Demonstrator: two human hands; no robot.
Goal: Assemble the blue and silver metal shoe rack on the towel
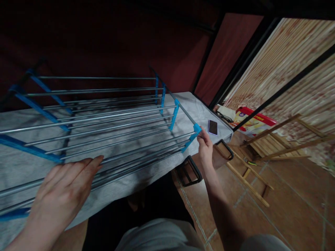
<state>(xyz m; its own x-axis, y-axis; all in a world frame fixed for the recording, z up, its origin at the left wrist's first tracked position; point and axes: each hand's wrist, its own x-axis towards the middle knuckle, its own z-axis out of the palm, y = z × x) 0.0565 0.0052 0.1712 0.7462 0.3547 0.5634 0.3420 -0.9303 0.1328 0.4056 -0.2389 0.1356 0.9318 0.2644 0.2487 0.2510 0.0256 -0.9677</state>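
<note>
A rack of thin metal tubes [125, 110] joined by blue plastic connectors lies on a table with a grey cloth [110, 144]. Over its nearest tubes, at the left, my left hand [68, 186] is closed, fingers wrapped around a tube. My right hand [205, 148] is at the near right corner, its fingers closed on a blue connector [196, 128] at the end of a side tube. The undersides of my left fingers are hidden. Further blue connectors [175, 113] hold the tubes along both ends of the rack.
A phone [213, 127] lies on the cloth right of the rack. Black-framed stools [188, 171] stand by the table's edge. Wooden frames [282, 139], a red and yellow box [253, 121] and a small tool [250, 161] are on the tiled floor. A dark red wall [110, 45] rises behind the table.
</note>
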